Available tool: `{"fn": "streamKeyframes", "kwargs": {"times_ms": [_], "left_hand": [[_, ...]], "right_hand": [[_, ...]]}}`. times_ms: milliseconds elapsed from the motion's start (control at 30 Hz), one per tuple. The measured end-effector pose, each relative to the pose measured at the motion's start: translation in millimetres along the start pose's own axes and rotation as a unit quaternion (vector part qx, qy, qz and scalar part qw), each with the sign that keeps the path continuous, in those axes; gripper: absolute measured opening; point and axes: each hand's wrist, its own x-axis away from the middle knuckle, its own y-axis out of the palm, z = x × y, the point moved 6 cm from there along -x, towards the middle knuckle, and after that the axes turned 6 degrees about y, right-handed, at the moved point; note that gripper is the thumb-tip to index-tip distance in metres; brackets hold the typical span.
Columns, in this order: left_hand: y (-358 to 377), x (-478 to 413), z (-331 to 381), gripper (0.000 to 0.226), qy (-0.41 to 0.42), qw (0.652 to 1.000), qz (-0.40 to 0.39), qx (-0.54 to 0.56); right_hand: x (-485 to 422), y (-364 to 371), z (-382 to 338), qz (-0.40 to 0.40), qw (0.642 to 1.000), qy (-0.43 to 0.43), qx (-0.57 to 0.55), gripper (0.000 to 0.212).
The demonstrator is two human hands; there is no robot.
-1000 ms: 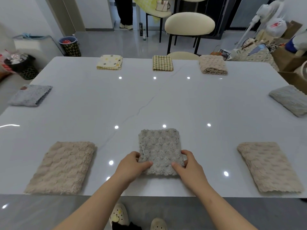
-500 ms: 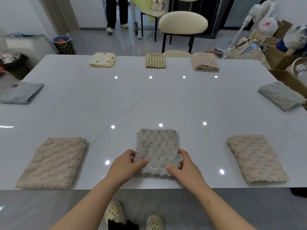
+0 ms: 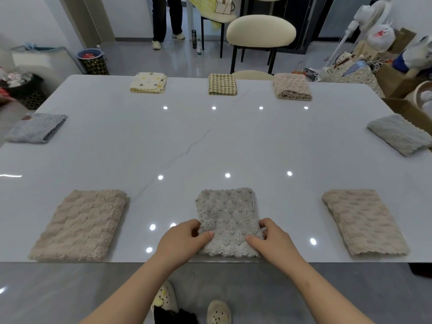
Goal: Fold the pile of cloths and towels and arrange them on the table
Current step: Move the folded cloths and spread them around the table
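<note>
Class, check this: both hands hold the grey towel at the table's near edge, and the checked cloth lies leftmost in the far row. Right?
Not quite: in the head view the checked cloth lies in the middle of the far row; the dotted cloth is leftmost. The rest holds.

The surface (image 3: 210, 141) is bare across its whole middle. Towels (image 3: 292, 86) ring its edges. Along the near edge, bare gaps separate the grey towel (image 3: 226, 211) from the left beige towel (image 3: 81, 225) and the right beige towel (image 3: 364, 220).

single head-worn wide view, forward and down over the table (image 3: 210, 141), close above the hands
</note>
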Motion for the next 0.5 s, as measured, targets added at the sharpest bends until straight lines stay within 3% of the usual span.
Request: {"fn": "streamKeyframes", "kwargs": {"times_ms": [133, 267, 367, 500], "left_hand": [[-1.5, 2.8, 1.6, 0.044, -0.013, 0.999, 0.030, 0.014], [-1.3, 3.2, 4.3, 0.026, -0.016, 0.999, 0.042, 0.028], [-2.2, 2.3, 2.2, 0.044, -0.024, 0.998, 0.035, 0.047], [-2.0, 0.0, 3.4, 0.046, -0.016, 1.000, -0.013, -0.002]], "right_hand": [[0.1, -1.6, 1.9, 0.013, 1.000, 0.002, 0.001, 0.026], [4.2, -1.6, 0.2, 0.037, 0.999, -0.004, -0.009, 0.027], [3.7, -1.0, 2.2, 0.033, 0.999, -0.005, 0.021, 0.021], [3.3, -1.8, 3.8, 0.015, 0.999, -0.001, 0.033, 0.016]]}}
